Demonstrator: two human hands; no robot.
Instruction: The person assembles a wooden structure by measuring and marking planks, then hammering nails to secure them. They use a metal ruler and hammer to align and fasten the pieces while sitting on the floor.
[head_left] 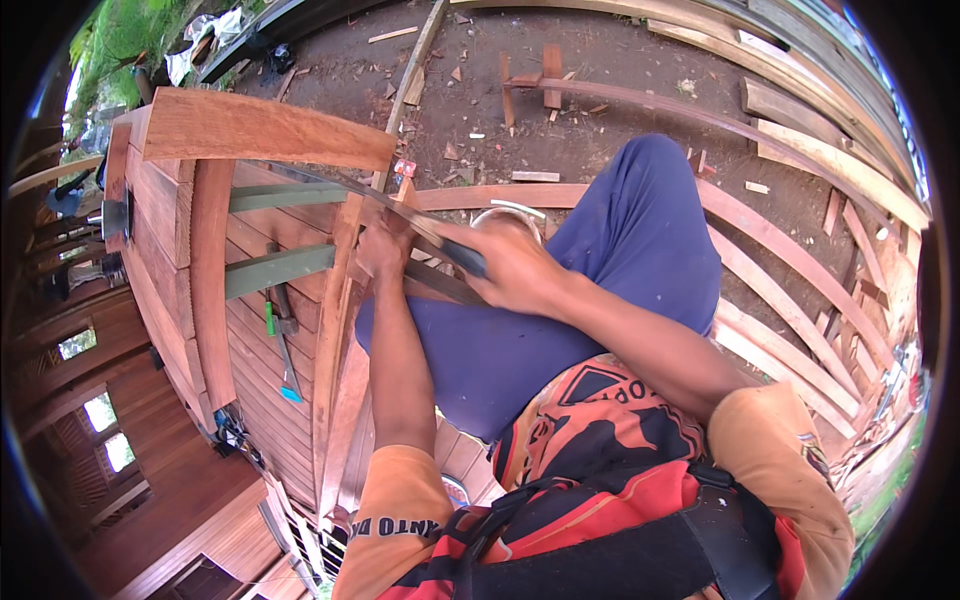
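Note:
My right hand (520,265) is closed round the black handle of a long-bladed tool (385,200), which looks like a machete. Its narrow dark blade points to the upper left, across the top of my left hand. Beside it, my left hand (383,245) grips a small reddish wooden piece (403,190), whose upper end sticks out above the fingers. The hand covers the rest of it. Both hands are over my bent legs in blue trousers (640,220). A small red-and-white item (405,168) shows just above the wooden piece; its kind is unclear.
To the left lies a planked wooden structure (285,350) with green crosspieces (280,270) and a wide curved board (270,130). Hand tools (283,320), one with a blue end, rest on the planks. Long curved timbers (790,250) and offcuts lie on the dirt ground (460,90).

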